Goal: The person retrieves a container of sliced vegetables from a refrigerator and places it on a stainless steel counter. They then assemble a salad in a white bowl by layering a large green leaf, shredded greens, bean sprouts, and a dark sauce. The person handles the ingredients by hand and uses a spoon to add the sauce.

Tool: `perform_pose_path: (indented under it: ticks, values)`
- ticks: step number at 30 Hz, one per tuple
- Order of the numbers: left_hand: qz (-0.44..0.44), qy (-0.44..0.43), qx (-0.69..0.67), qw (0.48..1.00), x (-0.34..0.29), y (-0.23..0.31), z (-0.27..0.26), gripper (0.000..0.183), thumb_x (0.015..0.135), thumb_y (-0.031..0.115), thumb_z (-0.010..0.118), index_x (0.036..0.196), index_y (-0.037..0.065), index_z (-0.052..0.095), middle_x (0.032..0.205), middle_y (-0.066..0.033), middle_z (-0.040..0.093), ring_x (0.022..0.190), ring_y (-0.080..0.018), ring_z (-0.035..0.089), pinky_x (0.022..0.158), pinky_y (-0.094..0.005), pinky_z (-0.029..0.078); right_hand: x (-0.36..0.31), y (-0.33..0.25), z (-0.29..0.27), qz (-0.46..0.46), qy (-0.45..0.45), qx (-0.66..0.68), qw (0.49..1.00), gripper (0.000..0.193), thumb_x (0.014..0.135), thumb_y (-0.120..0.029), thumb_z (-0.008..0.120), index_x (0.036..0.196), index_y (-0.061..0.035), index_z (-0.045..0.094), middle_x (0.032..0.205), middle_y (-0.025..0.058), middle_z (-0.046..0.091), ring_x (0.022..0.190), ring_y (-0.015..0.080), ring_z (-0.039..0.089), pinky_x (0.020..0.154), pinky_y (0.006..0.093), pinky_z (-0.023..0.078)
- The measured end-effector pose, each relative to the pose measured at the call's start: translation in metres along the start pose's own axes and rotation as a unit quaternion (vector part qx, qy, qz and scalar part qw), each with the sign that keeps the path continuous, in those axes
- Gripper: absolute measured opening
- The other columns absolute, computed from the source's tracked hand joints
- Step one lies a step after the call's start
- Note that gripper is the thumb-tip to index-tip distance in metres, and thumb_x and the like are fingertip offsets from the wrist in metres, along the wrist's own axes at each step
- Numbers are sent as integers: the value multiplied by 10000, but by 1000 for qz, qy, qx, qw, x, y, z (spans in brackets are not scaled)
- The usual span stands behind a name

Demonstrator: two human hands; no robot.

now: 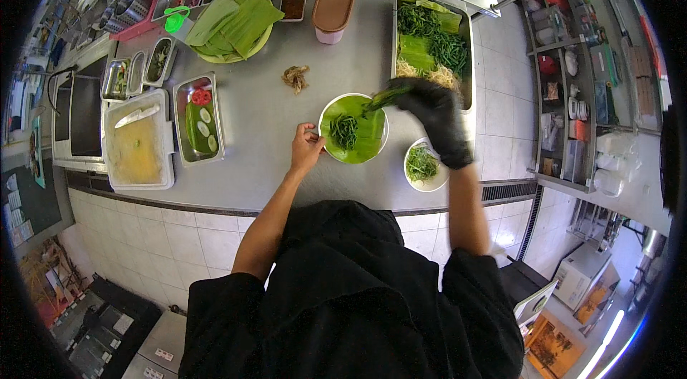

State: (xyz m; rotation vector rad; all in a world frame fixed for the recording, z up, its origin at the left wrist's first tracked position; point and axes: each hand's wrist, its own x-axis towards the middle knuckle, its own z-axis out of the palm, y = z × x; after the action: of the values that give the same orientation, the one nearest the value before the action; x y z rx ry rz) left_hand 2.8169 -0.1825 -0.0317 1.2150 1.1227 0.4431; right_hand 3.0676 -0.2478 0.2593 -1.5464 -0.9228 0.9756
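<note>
Right hand (434,115), black-gloved, is closed on a bunch of greens (381,99) over the leaf-lined plate (353,128) near the counter's (265,107) front edge; the bunch's long axis points left from the glove; bare left hand (306,148), fingers loosely curled, touches the plate's left rim.

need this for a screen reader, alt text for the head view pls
Seen from above, a gloved right hand lays greens onto a leaf-lined plate that the bare left hand steadies on a steel counter; a tray of greens lies beyond.
</note>
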Motion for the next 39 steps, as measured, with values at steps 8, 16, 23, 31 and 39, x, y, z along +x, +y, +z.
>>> perform_pose_path:
  ticks: [8,16,23,31,39]
  values:
    - [-11,7,-2,1000,-5,16,4,424,844,19,693,1201,7,463,841,-116,685,670,-157,677,575,-288,589,-63,249,76,112,85,-247,959,365,855,-188,722,1191,-58,666,1126,198,689,924,330,697,809,402,553]
    - [-6,-7,20,1000,-3,20,7,403,849,11,684,1202,24,488,833,-102,678,690,-153,680,566,-285,580,-31,245,101,2,158,-255,954,556,800,-299,786,1252,-27,609,1136,220,673,1014,378,660,844,442,533]
    - [20,-8,-4,1000,-4,9,4,387,856,19,689,1201,52,517,833,-95,669,684,-138,669,574,-277,574,-1,228,98,40,70,-264,961,367,821,-263,753,1025,33,681,935,212,712,897,351,684,789,441,529]
    - [6,-27,12,1000,-2,16,8,398,870,-26,663,1228,47,507,854,-76,653,737,-135,666,600,-286,596,-2,293,69,69,21,-196,978,378,844,-228,718,1118,27,667,992,200,706,882,288,668,810,394,529]
    - [16,-15,22,1000,-3,14,6,397,865,-18,665,1224,52,510,831,-79,662,714,-135,667,590,-282,591,-24,238,93,5,146,-335,931,312,832,-217,709,1077,-35,641,1033,215,694,959,402,660,820,454,527]
